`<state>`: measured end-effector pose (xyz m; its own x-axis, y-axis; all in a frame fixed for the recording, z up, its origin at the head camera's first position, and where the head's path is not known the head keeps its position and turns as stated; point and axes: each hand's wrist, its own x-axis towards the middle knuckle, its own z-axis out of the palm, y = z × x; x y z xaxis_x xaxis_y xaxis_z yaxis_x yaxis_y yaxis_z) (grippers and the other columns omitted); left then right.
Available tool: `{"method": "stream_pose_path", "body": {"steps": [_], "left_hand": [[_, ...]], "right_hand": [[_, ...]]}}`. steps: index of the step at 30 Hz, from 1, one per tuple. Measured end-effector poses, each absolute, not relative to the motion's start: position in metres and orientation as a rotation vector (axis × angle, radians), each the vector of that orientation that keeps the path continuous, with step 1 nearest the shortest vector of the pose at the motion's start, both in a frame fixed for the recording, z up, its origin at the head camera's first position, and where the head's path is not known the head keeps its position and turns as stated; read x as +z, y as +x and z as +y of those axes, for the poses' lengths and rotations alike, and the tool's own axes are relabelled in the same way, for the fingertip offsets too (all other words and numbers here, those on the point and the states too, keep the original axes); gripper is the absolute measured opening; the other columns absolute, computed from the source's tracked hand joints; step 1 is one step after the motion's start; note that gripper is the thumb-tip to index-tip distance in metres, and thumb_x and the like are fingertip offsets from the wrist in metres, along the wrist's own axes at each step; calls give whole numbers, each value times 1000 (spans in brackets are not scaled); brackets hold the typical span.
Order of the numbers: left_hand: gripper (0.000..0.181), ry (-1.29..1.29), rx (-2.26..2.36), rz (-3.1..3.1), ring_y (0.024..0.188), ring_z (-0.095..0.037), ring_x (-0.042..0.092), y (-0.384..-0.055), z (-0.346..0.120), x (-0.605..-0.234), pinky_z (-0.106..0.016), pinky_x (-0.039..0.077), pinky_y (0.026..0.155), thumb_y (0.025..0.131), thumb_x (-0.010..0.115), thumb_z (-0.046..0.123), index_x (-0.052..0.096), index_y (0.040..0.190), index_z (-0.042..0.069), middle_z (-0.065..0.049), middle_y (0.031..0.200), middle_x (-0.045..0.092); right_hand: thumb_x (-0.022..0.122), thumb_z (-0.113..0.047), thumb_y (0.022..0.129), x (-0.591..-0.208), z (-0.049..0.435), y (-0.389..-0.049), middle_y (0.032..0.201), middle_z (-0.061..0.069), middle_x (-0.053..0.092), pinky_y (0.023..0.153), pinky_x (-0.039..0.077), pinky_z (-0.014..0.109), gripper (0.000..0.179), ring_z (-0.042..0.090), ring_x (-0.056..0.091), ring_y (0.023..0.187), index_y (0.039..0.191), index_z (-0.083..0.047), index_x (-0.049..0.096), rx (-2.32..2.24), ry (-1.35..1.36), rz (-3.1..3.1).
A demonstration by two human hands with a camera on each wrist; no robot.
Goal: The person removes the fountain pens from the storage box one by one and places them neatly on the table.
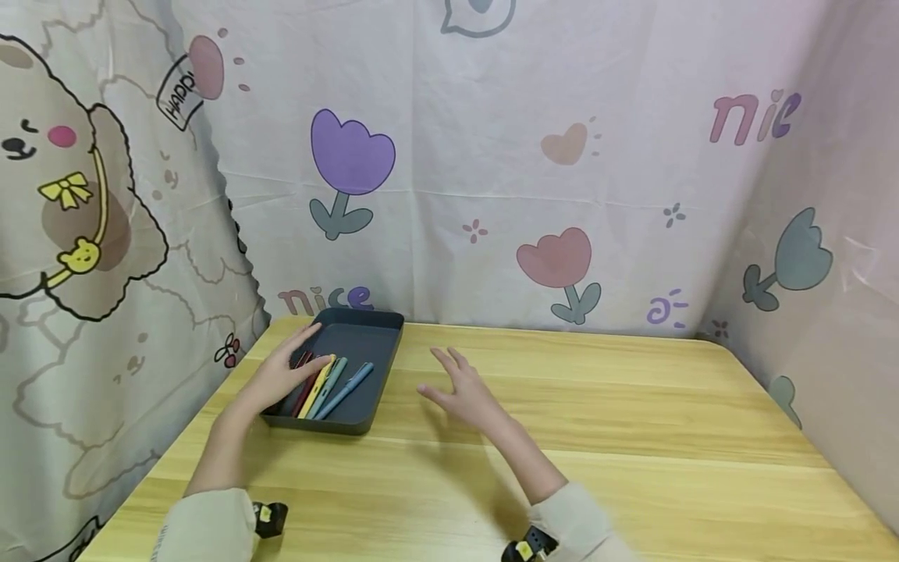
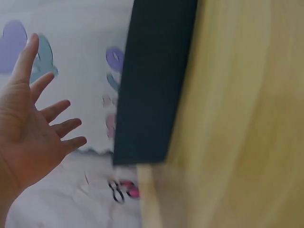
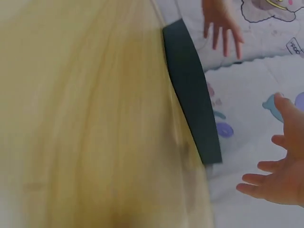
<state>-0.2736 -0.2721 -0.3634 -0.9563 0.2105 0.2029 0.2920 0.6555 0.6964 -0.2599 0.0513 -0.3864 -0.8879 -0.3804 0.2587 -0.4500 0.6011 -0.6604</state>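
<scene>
Several pens (image 1: 344,390), in dark red, yellow, teal and blue, lie side by side in the near part of a dark grey tray (image 1: 386,359). My left hand (image 1: 281,375) is over the tray's left side, overlapping the dark red pens in the head view. Its fingers (image 2: 53,110) are spread and hold nothing in the left wrist view. To the right of the tray, my right hand (image 1: 467,394) hovers above the table, fingers spread, with nothing in it. From both wrists only the tray's outer wall (image 3: 190,90) shows; the pens are hidden there.
The tray stands at the back left of a light wooden table (image 1: 597,406). A printed cloth (image 1: 463,164) hangs behind the table and along both sides. A small black device (image 1: 270,519) sits at the left sleeve, and another black device (image 1: 528,544) at the right sleeve.
</scene>
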Motion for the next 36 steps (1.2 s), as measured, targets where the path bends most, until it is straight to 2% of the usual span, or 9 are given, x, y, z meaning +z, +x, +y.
{"method": "stream_pose_path", "body": {"steps": [5, 10, 15, 18, 22, 31, 36], "left_hand": [[76, -358, -1302, -2805, 130, -50, 6, -262, -302, -375, -70, 15, 91, 91, 56, 36, 15, 149, 11, -27, 148, 5], [73, -317, -1345, -2796, 127, -52, 12, -261, -320, -397, -68, 19, 92, 92, 55, 35, 16, 148, 9, -30, 146, 11], [71, -228, -1446, -2775, 128, -51, 13, -262, -324, -415, -65, 21, 94, 93, 54, 36, 17, 148, 10, -29, 146, 12], [71, -174, -1484, -2759, 129, -51, 10, -262, -325, -425, -67, 18, 94, 93, 53, 37, 17, 148, 12, -27, 147, 11], [70, -126, -1490, -2751, 129, -51, 7, -259, -327, -437, -68, 16, 93, 93, 53, 37, 16, 149, 13, -26, 148, 10], [76, -78, -1505, -2755, 130, -51, 5, -256, -319, -441, -69, 15, 93, 93, 53, 38, 9, 149, 15, -27, 148, 5], [76, -66, -1498, -2754, 130, -50, 6, -257, -314, -442, -68, 15, 93, 92, 54, 38, 9, 149, 16, -27, 148, 6]], "right_hand": [[56, -41, 91, -396, 19, -258, 143, 16, 30, 100, 30, 47, 65, 33, 30, 128, 143, -11, 33, 1464, 712, -2655], [59, -36, 89, -410, -14, -253, 139, 17, 37, 94, 38, 44, 64, 38, 42, 119, 141, -8, 36, 1626, 692, -2604], [63, -39, 86, -423, -37, -247, 141, 12, 36, 98, 34, 42, 68, 31, 38, 124, 142, -11, 36, 1659, 655, -2644], [65, -40, 84, -431, -43, -248, 141, 13, 36, 101, 30, 43, 72, 28, 33, 128, 142, -8, 35, 1595, 636, -2670], [67, -40, 82, -441, -47, -248, 141, 14, 35, 101, 30, 45, 76, 31, 32, 128, 142, -7, 35, 1553, 636, -2687], [66, -38, 84, -448, -48, -247, 138, 13, 40, 98, 33, 46, 67, 32, 36, 125, 139, -10, 41, 1682, 523, -2575], [68, -34, 83, -450, -44, -249, 140, 11, 38, 99, 31, 49, 65, 32, 34, 127, 140, -15, 42, 1764, 451, -2580]]}}
